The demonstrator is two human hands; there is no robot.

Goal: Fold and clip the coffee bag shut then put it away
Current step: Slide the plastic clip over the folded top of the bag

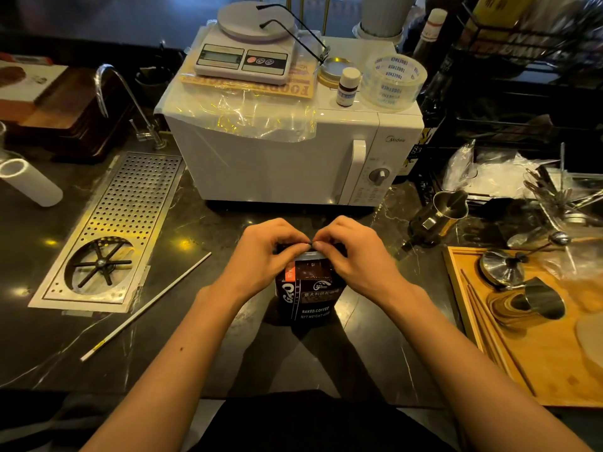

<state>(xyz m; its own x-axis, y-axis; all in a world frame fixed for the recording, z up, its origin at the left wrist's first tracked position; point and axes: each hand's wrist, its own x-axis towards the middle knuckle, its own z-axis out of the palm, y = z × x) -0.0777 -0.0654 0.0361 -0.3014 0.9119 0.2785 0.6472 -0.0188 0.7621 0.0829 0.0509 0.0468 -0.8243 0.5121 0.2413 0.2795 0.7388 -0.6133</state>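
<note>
A black coffee bag [308, 295] with white lettering and an orange tag stands upright on the dark counter in front of me. My left hand [264, 252] grips the bag's top from the left. My right hand [355, 252] grips it from the right. The thumbs and forefingers of both hands meet at the middle of the top edge, which is bent over and shows a silvery strip. The rest of the top is hidden under my fingers. I see no clip.
A white microwave [284, 158] stands right behind the bag, bearing a kitchen scale [244, 57], a tape roll [394, 81] and a small bottle [348, 86]. A perforated steel drain tray [130, 203] and a thin white rod [146, 305] lie left. A wooden tray [548, 363] with metal pitchers sits right.
</note>
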